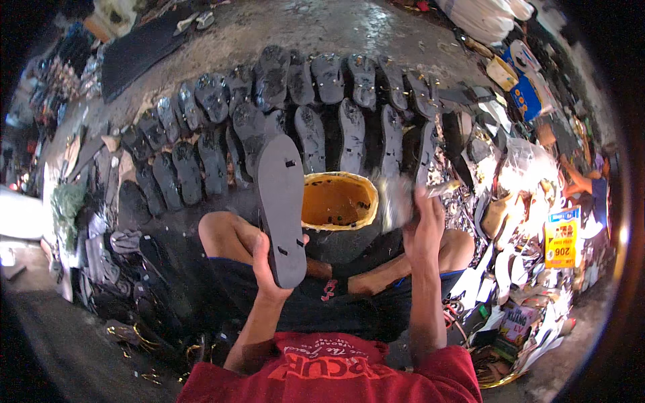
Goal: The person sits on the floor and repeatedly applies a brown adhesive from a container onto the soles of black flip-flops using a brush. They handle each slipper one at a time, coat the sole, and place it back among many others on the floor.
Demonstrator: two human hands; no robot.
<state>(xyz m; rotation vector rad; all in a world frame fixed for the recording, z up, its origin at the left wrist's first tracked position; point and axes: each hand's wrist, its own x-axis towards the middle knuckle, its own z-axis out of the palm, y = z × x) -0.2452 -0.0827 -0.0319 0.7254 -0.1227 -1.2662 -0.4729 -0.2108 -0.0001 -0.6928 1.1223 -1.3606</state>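
We see the left hand point(269, 272) clasp a flat, grey, rubbery sole point(281, 201) low, presumably baring its face, and the right hand point(424, 221) grip a blurred, pale, brush-like tool point(396, 203).

Rough grey concrete floor point(416, 50), stained in places, with a pale sheen of light toward the middle of its far edge. Near the far left corner, a flat dark mat point(138, 64); near the far right corner, a bulging white sack point(480, 20). Along the right edge, a dense heap of mixed scraps point(500, 265) under harsh, washed-out brightness. Toward the left edge, white glare point(20, 215) beside dimmer, shadowed clutter point(104, 269).
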